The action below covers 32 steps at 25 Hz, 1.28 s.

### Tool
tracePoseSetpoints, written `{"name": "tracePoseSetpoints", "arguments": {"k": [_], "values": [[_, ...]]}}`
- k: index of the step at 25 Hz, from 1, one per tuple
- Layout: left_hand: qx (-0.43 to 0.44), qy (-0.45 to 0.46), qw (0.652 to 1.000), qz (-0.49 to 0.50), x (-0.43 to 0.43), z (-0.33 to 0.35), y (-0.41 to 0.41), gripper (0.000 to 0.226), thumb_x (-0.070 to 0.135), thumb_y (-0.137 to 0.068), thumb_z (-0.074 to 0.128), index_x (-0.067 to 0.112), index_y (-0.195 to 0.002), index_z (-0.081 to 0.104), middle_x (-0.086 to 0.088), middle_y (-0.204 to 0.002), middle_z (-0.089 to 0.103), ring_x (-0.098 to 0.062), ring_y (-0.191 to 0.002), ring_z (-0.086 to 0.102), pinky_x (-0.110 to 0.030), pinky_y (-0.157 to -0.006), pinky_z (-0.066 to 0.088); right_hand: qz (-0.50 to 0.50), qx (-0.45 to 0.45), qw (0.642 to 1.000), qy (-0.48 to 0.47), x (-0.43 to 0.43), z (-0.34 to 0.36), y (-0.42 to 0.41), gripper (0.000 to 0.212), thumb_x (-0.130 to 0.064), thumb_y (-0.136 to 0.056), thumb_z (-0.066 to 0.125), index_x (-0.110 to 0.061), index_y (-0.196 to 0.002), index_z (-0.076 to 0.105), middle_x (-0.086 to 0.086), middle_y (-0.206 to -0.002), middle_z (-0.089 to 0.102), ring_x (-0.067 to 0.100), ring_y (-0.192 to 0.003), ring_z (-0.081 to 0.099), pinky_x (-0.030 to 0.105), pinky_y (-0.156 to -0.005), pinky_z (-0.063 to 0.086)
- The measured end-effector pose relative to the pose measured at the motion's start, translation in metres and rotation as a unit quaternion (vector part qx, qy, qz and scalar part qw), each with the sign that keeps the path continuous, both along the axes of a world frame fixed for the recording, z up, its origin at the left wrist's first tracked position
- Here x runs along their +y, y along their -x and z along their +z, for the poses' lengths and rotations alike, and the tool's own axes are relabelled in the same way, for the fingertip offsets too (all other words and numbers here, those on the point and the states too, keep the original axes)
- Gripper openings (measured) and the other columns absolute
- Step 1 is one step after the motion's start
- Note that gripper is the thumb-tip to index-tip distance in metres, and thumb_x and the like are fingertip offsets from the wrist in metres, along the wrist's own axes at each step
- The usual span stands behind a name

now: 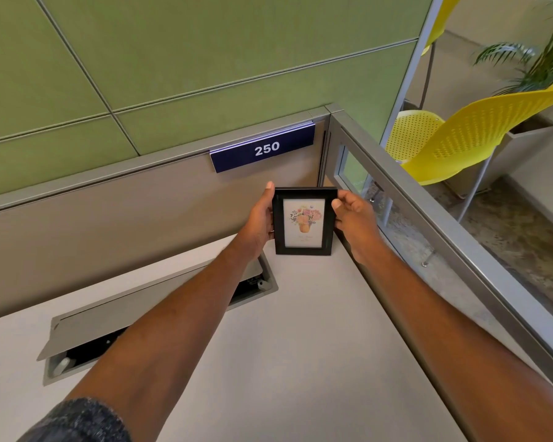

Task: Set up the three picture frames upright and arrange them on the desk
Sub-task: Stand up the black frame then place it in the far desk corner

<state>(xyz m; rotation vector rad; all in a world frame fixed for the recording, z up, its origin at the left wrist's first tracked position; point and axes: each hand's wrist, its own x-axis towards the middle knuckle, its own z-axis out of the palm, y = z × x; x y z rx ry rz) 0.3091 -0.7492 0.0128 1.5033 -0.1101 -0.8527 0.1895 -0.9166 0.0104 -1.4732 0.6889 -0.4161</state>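
A small black picture frame [304,221] with a flower-pot print stands upright in the far right corner of the pale desk [300,330], its bottom edge on the desktop. My left hand [261,218] grips its left side, thumb up along the edge. My right hand [353,218] holds its right side with the thumb on the front rim. Only this one frame is in view.
An open cable hatch [154,317] is cut into the desk at the left, under my left forearm. A beige partition with a blue "250" sign [264,149] runs behind. A glass-and-metal divider [428,224] bounds the right side; yellow chairs [460,135] stand beyond.
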Motion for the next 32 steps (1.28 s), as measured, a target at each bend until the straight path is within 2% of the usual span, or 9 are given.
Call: {"name": "tracePoseSetpoints", "arguments": {"k": [8, 10, 13, 16, 18, 20, 23, 27, 32], "values": [[-0.005, -0.015, 1.000, -0.015, -0.001, -0.001, -0.002, 0.073, 0.082, -0.103, 0.031, 0.029, -0.137, 0.068, -0.003, -0.137, 0.076, -0.024, -0.130, 0.067, -0.049, -0.108, 0.048, -0.005, -0.002, 1.000, 0.011, 0.000, -0.003, 0.000, 0.026, -0.011, -0.111, 0.051, -0.017, -0.128, 0.069, -0.006, -0.109, 0.082, 0.006, -0.105, 0.078, 0.018, -0.074, 0.062], [-0.022, -0.019, 0.999, -0.027, 0.005, 0.000, -0.001, 0.083, 0.084, -0.102, 0.025, 0.025, -0.146, 0.064, -0.006, -0.145, 0.071, -0.027, -0.137, 0.064, -0.052, -0.118, 0.045, 0.002, -0.006, 1.000, 0.018, 0.000, -0.004, 0.003, 0.030, -0.010, -0.110, 0.054, -0.019, -0.136, 0.063, -0.007, -0.115, 0.081, 0.002, -0.106, 0.076, 0.017, -0.074, 0.062], [-0.044, -0.032, 0.998, -0.009, 0.018, 0.005, 0.004, 0.089, 0.083, -0.103, 0.021, 0.019, -0.149, 0.063, -0.007, -0.146, 0.070, -0.026, -0.141, 0.060, -0.053, -0.123, 0.038, 0.003, -0.010, 1.000, 0.017, -0.004, -0.002, 0.010, 0.047, -0.006, -0.107, 0.059, -0.018, -0.151, 0.051, -0.008, -0.129, 0.074, 0.001, -0.114, 0.074, 0.024, -0.088, 0.063], [-0.068, -0.036, 0.996, 0.044, 0.037, 0.014, 0.014, 0.082, 0.077, -0.106, 0.024, 0.019, -0.153, 0.059, -0.006, -0.151, 0.065, -0.024, -0.144, 0.056, -0.053, -0.124, 0.034, 0.002, -0.008, 0.999, 0.035, -0.001, 0.003, 0.023, 0.056, -0.007, -0.104, 0.064, -0.018, -0.156, 0.046, 0.004, -0.147, 0.065, 0.015, -0.134, 0.063, 0.036, -0.108, 0.056], [-0.106, -0.033, 0.988, 0.112, 0.056, 0.016, 0.027, 0.072, 0.073, -0.108, 0.033, 0.018, -0.140, 0.065, -0.003, -0.145, 0.067, -0.021, -0.135, 0.059, -0.048, -0.118, 0.041, -0.020, -0.010, 0.998, 0.064, 0.010, 0.009, 0.036, 0.057, -0.010, -0.101, 0.069, -0.021, -0.153, 0.050, 0.003, -0.148, 0.064, 0.016, -0.136, 0.061, 0.033, -0.107, 0.053], [-0.157, -0.022, 0.966, 0.205, 0.083, 0.020, 0.044, 0.052, 0.069, -0.107, 0.045, 0.021, -0.111, 0.065, 0.001, -0.115, 0.068, -0.015, -0.107, 0.061, -0.038, -0.096, 0.047, -0.057, -0.031, 0.995, 0.070, 0.027, 0.022, 0.050, 0.054, -0.012, -0.098, 0.074, -0.024, -0.147, 0.056, 0.000, -0.143, 0.067, 0.013, -0.132, 0.063, 0.029, -0.101, 0.054], [-0.193, -0.020, 0.933, 0.303, 0.129, 0.032, 0.070, 0.053, 0.058, -0.105, 0.058, 0.007, -0.091, 0.063, -0.001, -0.089, 0.062, -0.012, -0.084, 0.054, -0.031, -0.076, 0.044, -0.081, -0.069, 0.993, 0.053, 0.055, 0.046, 0.064, 0.047, -0.006, -0.096, 0.074, -0.020, -0.139, 0.062, 0.003, -0.133, 0.071, 0.011, -0.122, 0.068, 0.020, -0.091, 0.058], [-0.207, -0.053, 0.914, 0.344, 0.197, 0.050, 0.106, 0.040, 0.046, -0.106, 0.064, 0.008, -0.093, 0.069, -0.015, -0.091, 0.077, -0.016, -0.081, 0.066, -0.034, -0.080, 0.053, -0.021, -0.083, 0.995, 0.049, 0.108, 0.074, 0.084, 0.037, -0.002, -0.095, 0.074, -0.025, -0.124, 0.069, -0.001, -0.117, 0.077, 0.013, -0.115, 0.072, 0.032, -0.100, 0.058], [-0.167, -0.055, 0.918, 0.356, 0.278, 0.064, 0.157, 0.025, 0.039, -0.107, 0.066, 0.015, -0.102, 0.071, -0.014, -0.095, 0.080, -0.020, -0.075, 0.072, -0.035, -0.078, 0.055, 0.068, -0.080, 0.994, 0.039, 0.192, 0.087, 0.110, 0.028, -0.008, -0.097, 0.072, -0.023, -0.121, 0.072, -0.002, -0.117, 0.078, 0.018, -0.117, 0.073, 0.035, -0.102, 0.058]]}}
